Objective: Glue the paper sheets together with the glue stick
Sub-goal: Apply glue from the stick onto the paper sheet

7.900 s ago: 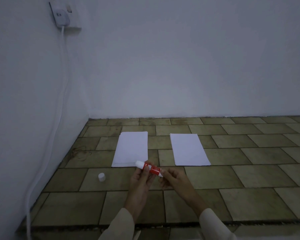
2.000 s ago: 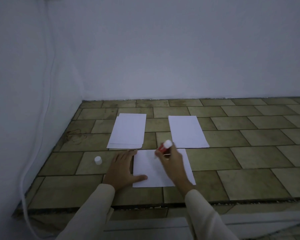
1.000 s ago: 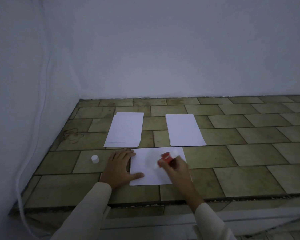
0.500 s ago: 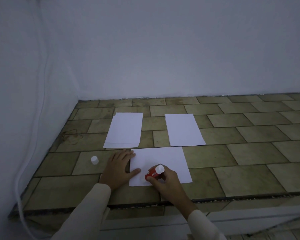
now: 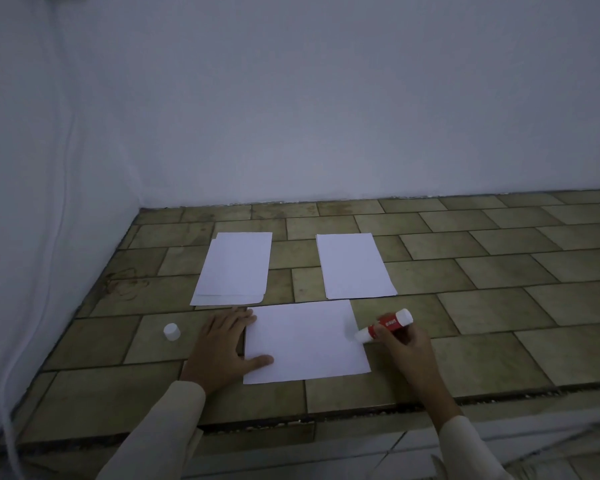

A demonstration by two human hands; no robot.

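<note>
Right hand (image 5: 404, 344): closed around the red-and-white plastic glue stick (image 5: 385, 325), pinching the barrel between thumb and fingers; stick tilted, exposed white end down at the right edge of the near sheet, white base pointing up and away. Contact between tip and paper likely, not certain in the dim light.

Left hand (image 5: 222, 351): spread flat, palm down, fingers on the worktop just beside the sheet, thumb pressing its lower-left corner to pin it.

Near white rectangular paper sheet (image 5: 305, 341): lying flat, long side across, between the two hands, close to the front edge of the olive-tiled worktop (image 5: 499, 306). No glue trace discernible on its surface; too dark and too white to judge coverage.

Small white round cap (image 5: 171, 331): standing alone on the tiles, left of the left hand, well apart from the stick.

Far-left white paper stack (image 5: 234, 268): more than one sheet, edges slightly offset, just beyond the left hand. Far-right white paper (image 5: 354, 265): apparently a single sheet, just beyond the near sheet's upper-right corner, beside the stack with a tile gap between.

Progress, as judged: cap off, one sheet laid out and held, gluing in hand at the right margin. Outstanding: finishing the glue coat, laying a second sheet on top, pressing down, possibly repeating with the remaining sheets, recapping. No joined pair evident yet.
</note>
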